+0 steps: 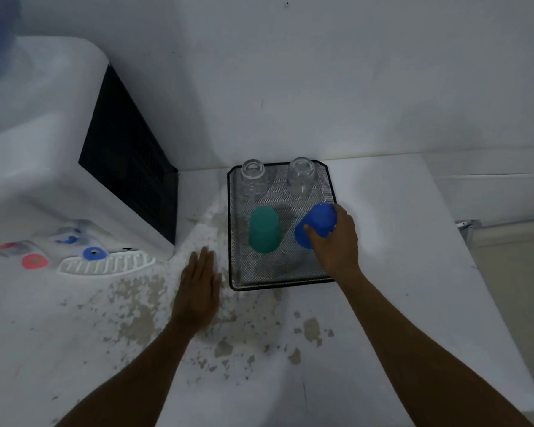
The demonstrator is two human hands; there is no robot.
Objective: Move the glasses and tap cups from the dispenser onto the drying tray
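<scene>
A black mesh drying tray (253, 272) lies on the white counter. Two clear glasses (253, 172) (301, 171) stand upside down at its far edge. A green cup (264, 229) stands upside down in the tray's left middle. My right hand (336, 241) grips a blue cup (316, 223), upside down and tilted, over the tray's right side. My left hand (199, 288) lies flat on the counter just left of the tray, fingers together, holding nothing. The white water dispenser (43, 149) stands at the left.
The dispenser's drip grille (105, 265) and its blue tap (94, 253) and red tap (34, 261) are at the left. The counter paint is chipped near my left hand. A white wall rises behind the tray. The counter's right edge runs diagonally at the right.
</scene>
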